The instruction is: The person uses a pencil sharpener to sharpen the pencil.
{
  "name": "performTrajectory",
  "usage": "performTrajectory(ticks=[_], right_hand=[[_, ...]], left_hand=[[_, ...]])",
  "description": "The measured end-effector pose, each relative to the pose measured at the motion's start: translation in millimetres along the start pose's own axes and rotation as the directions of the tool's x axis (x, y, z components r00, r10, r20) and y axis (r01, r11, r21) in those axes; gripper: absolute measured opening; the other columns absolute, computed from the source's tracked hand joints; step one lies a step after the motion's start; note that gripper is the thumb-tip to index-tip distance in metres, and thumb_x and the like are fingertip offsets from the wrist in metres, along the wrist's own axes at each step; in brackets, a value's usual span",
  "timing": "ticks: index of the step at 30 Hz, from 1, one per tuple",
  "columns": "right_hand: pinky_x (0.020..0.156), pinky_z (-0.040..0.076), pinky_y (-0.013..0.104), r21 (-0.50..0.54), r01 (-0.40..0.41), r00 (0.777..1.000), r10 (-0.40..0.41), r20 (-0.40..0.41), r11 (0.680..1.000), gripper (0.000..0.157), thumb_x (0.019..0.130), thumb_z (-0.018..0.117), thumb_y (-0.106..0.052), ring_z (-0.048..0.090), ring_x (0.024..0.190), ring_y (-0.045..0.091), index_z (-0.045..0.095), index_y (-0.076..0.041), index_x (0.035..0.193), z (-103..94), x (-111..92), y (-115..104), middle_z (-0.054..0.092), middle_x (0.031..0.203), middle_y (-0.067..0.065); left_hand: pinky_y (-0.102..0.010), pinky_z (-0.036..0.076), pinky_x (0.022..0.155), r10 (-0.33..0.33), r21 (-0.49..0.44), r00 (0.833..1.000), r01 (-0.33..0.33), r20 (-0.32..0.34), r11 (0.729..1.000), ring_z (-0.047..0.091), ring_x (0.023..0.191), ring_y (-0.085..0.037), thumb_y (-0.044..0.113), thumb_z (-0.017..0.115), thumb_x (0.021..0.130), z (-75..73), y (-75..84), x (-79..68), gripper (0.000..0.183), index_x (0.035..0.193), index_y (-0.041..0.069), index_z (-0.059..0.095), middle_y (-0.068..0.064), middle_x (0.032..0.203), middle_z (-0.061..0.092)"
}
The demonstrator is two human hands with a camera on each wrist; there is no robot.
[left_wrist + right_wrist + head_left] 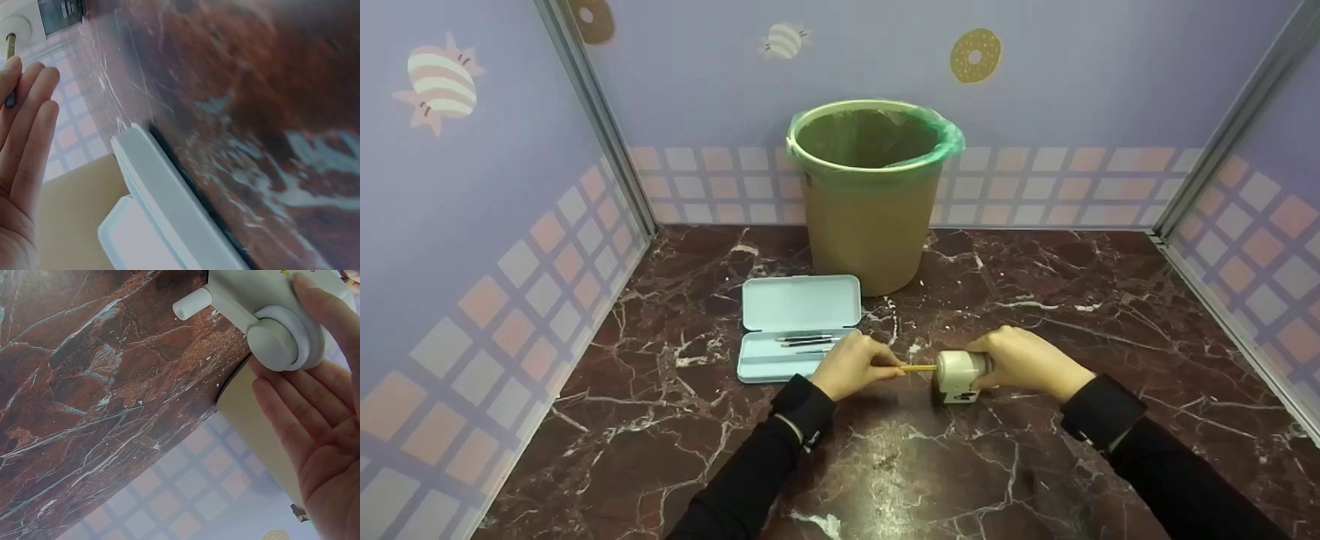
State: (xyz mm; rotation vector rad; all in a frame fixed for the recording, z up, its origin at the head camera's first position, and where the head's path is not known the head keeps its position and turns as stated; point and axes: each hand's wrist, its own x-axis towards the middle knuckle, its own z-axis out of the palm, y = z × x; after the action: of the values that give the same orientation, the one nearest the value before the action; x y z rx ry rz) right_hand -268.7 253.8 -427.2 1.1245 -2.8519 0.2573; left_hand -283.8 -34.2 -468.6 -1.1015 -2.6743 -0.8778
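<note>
The bench (pixel 900 472) gleams like polished marble; the sharpener (pixel 958 366) looks smooth plastic, the bin (pixel 874 225) matt, its liner (pixel 949 142) filmy.

To the left of the grip, an open, pale-blue rectangular pencil case (pixel 801 303) holds several slim writing tools (pixel 804 340). Beyond the grip stands a round tan bin (pixel 870 225) with a translucent green plastic liner (pixel 949 142). Beneath spreads dark red-brown marbled tabletop (pixel 1110 322).

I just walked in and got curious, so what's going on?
A person's left grip pinches a yellow pencil, one end poking into a cream crank sharpener. The right grip holds the sharpener. Near the left grip lies an open light-blue case with pens or pencils in it; a lined bin stands further back.
</note>
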Motion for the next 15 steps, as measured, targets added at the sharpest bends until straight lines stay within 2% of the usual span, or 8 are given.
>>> performTrajectory(ticks=[5, 15], right_hand=[[0.063, 0.055, 0.032, 0.006, 0.005, 1.000, -0.005, -0.004, 1.000, 0.032, 0.069, 0.091, -0.019, 0.067, 0.066, 0.011, 0.076, -0.006, 0.094, -0.1, 0.4, -0.1, 0.078, 0.082, 0.004], [0.061, 0.053, 0.030, 0.006, -0.009, 1.000, 0.009, 0.006, 1.000, 0.031, 0.070, 0.091, -0.021, 0.064, 0.063, 0.008, 0.076, -0.007, 0.093, -0.5, 0.8, -1.2, 0.077, 0.080, 0.003]], left_hand=[[-0.014, 0.039, 0.056, 0.000, -0.014, 1.000, 0.000, 0.015, 1.000, 0.054, 0.059, -0.003, 0.020, 0.081, 0.086, -2.4, 0.1, -0.8, 0.011, 0.091, 0.010, 0.083, -0.004, 0.085, 0.081], [-0.015, 0.042, 0.057, -0.014, -0.036, 0.999, 0.016, 0.035, 0.999, 0.061, 0.061, -0.008, 0.019, 0.080, 0.086, -2.7, -2.4, -0.7, 0.010, 0.091, 0.010, 0.083, -0.005, 0.088, 0.081]])
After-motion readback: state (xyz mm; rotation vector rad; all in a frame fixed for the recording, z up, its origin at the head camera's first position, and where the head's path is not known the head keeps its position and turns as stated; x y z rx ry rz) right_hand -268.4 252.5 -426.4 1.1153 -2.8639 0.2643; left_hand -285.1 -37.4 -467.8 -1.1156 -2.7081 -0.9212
